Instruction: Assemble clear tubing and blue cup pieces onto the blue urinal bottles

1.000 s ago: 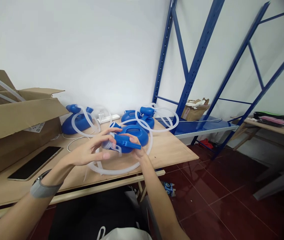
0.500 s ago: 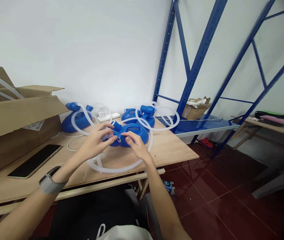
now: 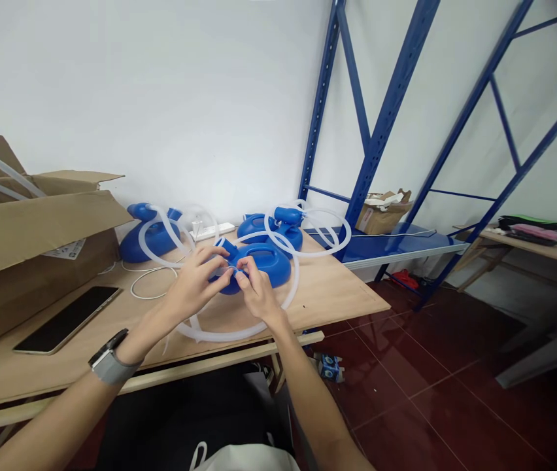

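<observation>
Both hands meet at the neck side of a blue plastic jug with a handle [image 3: 263,258], which lies on the wooden table [image 3: 337,288]. My left hand [image 3: 197,281] pinches with thumb and forefinger at something small, thin and clear. The fingertips of my right hand [image 3: 259,291] are closed at the same spot, nearly touching the left ones. What exactly they hold is too small and partly hidden. A translucent hose [image 3: 239,335] loops around the jug and in front of it along the table edge.
A second blue jug [image 3: 141,242] stands at the left, more [image 3: 253,226] behind with coiled hose. An open cardboard box [image 3: 38,222] and a black-screened tablet [image 3: 67,320] lie left. A white power strip [image 3: 214,230] sits by the wall. Blue shelving [image 3: 381,131] rises right.
My right hand's fingers have curled in and drawn closer to my left fingertips. The left hand has shifted slightly to the right. The small blue part seen between them is now mostly covered.
</observation>
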### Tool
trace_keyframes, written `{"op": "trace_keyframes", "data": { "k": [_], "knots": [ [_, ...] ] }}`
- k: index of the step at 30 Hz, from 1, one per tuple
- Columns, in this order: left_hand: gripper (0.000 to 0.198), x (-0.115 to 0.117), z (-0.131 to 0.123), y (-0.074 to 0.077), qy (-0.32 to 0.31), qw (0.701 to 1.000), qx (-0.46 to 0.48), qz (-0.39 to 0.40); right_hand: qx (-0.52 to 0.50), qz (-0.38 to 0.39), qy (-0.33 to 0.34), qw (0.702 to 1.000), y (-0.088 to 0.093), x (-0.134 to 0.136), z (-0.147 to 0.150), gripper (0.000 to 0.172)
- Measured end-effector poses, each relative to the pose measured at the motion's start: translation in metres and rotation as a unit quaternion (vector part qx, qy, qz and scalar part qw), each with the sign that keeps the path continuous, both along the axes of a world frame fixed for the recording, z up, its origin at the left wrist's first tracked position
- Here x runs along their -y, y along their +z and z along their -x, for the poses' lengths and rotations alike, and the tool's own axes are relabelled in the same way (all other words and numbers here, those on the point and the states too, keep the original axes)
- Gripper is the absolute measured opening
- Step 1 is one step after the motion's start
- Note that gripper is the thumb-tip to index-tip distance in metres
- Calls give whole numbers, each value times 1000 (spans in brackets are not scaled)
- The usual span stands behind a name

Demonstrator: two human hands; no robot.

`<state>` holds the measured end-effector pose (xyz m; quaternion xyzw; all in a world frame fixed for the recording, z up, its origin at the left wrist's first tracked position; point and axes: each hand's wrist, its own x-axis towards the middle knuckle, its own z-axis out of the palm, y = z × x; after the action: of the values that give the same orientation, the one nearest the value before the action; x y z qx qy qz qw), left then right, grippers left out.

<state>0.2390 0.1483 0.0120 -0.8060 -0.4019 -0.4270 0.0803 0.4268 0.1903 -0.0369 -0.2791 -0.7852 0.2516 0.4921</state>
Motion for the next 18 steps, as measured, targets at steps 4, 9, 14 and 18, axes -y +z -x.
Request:
{"op": "trace_keyframes", "data": {
  "k": [4, 9, 14, 18],
  "knots": [
    [23, 3, -4, -4, 1, 998, -33, -57, 12, -66, -22, 997, -5, -1, 1, 32],
    [14, 6, -7, -5, 15, 996, -4, -85, -12, -110, -33, 993, -10, -1, 3, 34],
    [7, 7, -7, -5, 30, 991, -50, -119, -42, -128, -19, 991, -23, -5, 11, 33],
    [14, 9, -6, -7, 34, 987, -35, -152, -63, -153, -2, 986, -35, -12, 16, 34]
  ]
}}
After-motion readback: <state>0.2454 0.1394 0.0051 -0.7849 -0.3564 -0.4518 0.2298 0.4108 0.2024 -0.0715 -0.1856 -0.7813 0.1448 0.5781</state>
